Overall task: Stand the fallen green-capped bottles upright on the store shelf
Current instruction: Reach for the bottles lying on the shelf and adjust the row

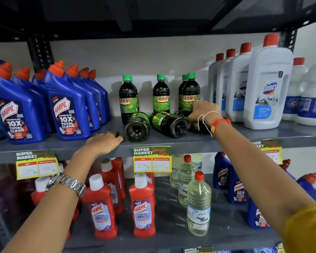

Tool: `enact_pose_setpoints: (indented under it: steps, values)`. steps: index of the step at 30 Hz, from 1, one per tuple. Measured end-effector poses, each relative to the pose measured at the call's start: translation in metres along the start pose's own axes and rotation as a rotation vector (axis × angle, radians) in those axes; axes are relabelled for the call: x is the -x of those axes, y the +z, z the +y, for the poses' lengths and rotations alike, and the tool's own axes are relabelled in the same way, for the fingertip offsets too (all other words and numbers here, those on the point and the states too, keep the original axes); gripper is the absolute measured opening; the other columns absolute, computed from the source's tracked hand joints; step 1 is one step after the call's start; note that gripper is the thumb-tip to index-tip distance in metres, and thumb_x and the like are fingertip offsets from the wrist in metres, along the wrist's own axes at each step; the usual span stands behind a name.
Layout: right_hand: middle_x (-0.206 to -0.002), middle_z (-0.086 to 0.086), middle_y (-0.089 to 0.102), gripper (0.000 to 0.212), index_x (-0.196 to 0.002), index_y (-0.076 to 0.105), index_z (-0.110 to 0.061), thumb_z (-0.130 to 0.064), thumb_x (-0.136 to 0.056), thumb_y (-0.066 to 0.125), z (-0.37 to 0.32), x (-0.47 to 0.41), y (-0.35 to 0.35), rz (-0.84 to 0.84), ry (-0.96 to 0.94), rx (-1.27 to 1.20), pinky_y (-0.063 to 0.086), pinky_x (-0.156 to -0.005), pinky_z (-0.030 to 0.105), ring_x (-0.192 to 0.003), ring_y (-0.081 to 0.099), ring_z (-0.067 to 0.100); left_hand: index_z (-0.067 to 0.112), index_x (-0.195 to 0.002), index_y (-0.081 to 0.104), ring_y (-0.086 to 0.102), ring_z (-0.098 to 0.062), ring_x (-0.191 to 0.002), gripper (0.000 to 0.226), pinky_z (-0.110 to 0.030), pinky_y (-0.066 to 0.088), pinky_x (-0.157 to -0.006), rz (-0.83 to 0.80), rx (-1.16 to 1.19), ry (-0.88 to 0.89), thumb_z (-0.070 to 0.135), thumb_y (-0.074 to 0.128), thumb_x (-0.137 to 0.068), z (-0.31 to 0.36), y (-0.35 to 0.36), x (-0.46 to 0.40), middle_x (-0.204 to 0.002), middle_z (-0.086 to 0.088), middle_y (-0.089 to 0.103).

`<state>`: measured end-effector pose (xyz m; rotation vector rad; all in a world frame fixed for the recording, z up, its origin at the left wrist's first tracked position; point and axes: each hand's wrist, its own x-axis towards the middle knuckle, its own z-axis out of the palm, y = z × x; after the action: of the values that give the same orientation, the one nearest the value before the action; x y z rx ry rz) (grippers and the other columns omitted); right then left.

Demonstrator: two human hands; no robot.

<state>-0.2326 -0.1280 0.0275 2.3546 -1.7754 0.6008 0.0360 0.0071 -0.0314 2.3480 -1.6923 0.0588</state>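
Dark green-capped "Sunny" bottles stand at the back of the grey shelf (171, 143): one on the left (128, 98), one in the middle (161, 95), two close together on the right (191, 94). Three more lie on their sides in front, bases toward me: a left one (137, 127), a middle one (169, 124) and a right one (183, 113). My right hand (203, 111) rests over the rightmost fallen bottle, fingers curled on it. My left hand (103, 143) lies flat on the shelf's front edge, just left of the left fallen bottle, holding nothing.
Blue Harpic bottles (66, 106) crowd the shelf's left side, tall white Domex bottles (268, 84) the right. Yellow price tags (152, 159) hang on the shelf edge. The lower shelf holds red Harpic bottles (144, 207), clear bottles (198, 205) and more blue ones.
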Motion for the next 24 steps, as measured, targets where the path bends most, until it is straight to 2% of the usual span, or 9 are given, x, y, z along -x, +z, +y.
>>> enact_pose_setpoints:
  steps: [3, 5, 7, 11, 14, 21, 22, 24]
  values:
    - [-0.090, 0.007, 0.061, 0.047, -0.092, 0.049, -0.015, -0.038, -0.060, 0.074, 0.006, 0.002, -0.005, 0.075, 0.057, -0.175, 0.043, -0.077, 0.034, -0.095, 0.062, 0.030, 0.018, -0.122, 0.048, 0.051, -0.029, -0.117, 0.047, -0.038, 0.039, -0.087, 0.017, -0.008, 0.006, 0.046, 0.026, -0.092, -0.001, 0.001, 0.000, -0.136, -0.014, 0.050]
    - [-0.098, 0.007, 0.064, 0.067, -0.106, 0.056, -0.016, -0.043, -0.049, 0.080, 0.011, 0.003, -0.013, 0.158, 0.112, -0.375, 0.044, -0.076, 0.033, -0.098, 0.062, 0.030, 0.017, -0.122, 0.048, 0.051, -0.028, -0.116, 0.047, -0.037, 0.039, -0.086, 0.019, -0.018, 0.010, 0.046, 0.026, -0.092, -0.001, 0.002, -0.001, -0.135, -0.014, 0.051]
    - [-0.108, 0.006, 0.065, 0.080, -0.118, 0.055, -0.019, -0.045, -0.046, 0.081, 0.017, 0.004, -0.020, 0.283, 0.124, -0.587, 0.045, -0.078, 0.032, -0.101, 0.061, 0.028, 0.017, -0.123, 0.047, 0.050, -0.028, -0.118, 0.048, -0.037, 0.037, -0.085, 0.010, -0.030, 0.013, 0.046, 0.025, -0.092, -0.001, 0.002, -0.002, -0.138, -0.014, 0.049]
    - [-0.109, 0.001, 0.060, 0.084, -0.118, 0.050, -0.017, -0.043, -0.045, 0.083, 0.019, 0.007, -0.027, 0.472, 0.136, -0.922, 0.049, -0.089, 0.035, -0.103, 0.058, 0.021, 0.017, -0.129, 0.043, 0.046, -0.029, -0.124, 0.051, -0.040, 0.037, -0.091, -0.004, -0.054, 0.040, 0.048, 0.022, -0.094, 0.001, 0.002, -0.001, -0.143, -0.015, 0.043]
    - [-0.108, -0.002, 0.059, 0.084, -0.114, 0.047, -0.018, -0.040, -0.042, 0.084, 0.020, 0.011, -0.023, 0.477, 0.150, -1.078, 0.050, -0.092, 0.042, -0.101, 0.059, 0.020, 0.017, -0.129, 0.042, 0.047, -0.031, -0.122, 0.047, -0.042, 0.040, -0.092, 0.008, -0.138, 0.078, 0.042, 0.021, -0.096, 0.001, 0.002, 0.003, -0.139, -0.016, 0.045]
    - [-0.122, 0.006, 0.058, 0.084, -0.123, 0.041, -0.018, -0.033, -0.051, 0.082, 0.029, 0.018, 0.017, 0.371, 0.101, -1.262, 0.046, -0.099, 0.041, -0.112, 0.056, 0.021, 0.018, -0.130, 0.040, 0.050, -0.030, -0.119, 0.038, -0.046, 0.046, -0.095, 0.032, -0.238, 0.132, 0.031, 0.027, -0.096, 0.000, 0.004, 0.009, -0.136, -0.015, 0.047]
    - [-0.122, 0.005, 0.058, 0.083, -0.124, 0.040, -0.018, -0.032, -0.053, 0.081, 0.030, 0.017, 0.019, 0.361, 0.092, -1.268, 0.046, -0.099, 0.040, -0.113, 0.056, 0.021, 0.018, -0.131, 0.039, 0.049, -0.030, -0.120, 0.038, -0.046, 0.046, -0.096, 0.039, -0.253, 0.137, 0.029, 0.028, -0.096, -0.001, 0.004, 0.009, -0.138, -0.015, 0.045]
    - [-0.117, -0.001, 0.058, 0.080, -0.124, 0.039, -0.019, -0.032, -0.056, 0.080, 0.032, 0.015, 0.019, 0.340, 0.075, -1.245, 0.047, -0.093, 0.031, -0.114, 0.054, 0.020, 0.019, -0.133, 0.037, 0.049, -0.030, -0.122, 0.038, -0.046, 0.046, -0.096, 0.047, -0.271, 0.137, 0.026, 0.029, -0.096, -0.002, 0.005, 0.008, -0.140, -0.015, 0.043]
